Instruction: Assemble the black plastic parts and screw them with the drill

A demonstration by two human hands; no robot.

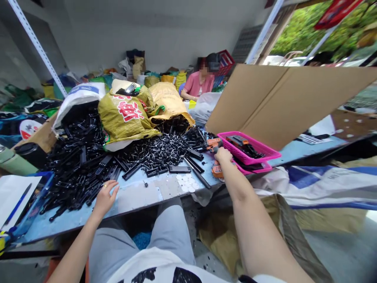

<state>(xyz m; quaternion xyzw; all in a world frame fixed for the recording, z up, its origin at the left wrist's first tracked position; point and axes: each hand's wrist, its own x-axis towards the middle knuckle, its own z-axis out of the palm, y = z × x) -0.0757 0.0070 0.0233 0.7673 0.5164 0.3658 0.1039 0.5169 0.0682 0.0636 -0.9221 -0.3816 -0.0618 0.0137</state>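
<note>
My right hand (224, 155) is wrapped around the handle of an orange and black cordless drill (213, 144) beside the pink basket. The drill's orange battery base shows below my fingers. My left hand (105, 197) lies at the table's front edge with its fingers apart, next to a heap of black plastic parts (78, 169); nothing shows in it. Between my hands, a pile of small black pieces with metal pins (160, 149) spreads over the table. Several longer black parts, one of them a flat bar (180, 169), lie in front of that pile.
The pink basket (272, 154) holds another orange and black tool. Behind it stands a large cardboard sheet (265, 102). A yellow sack (126, 118) and an orange sack (167, 98) rest behind the piles. Across the table sits a person in a pink top (200, 83).
</note>
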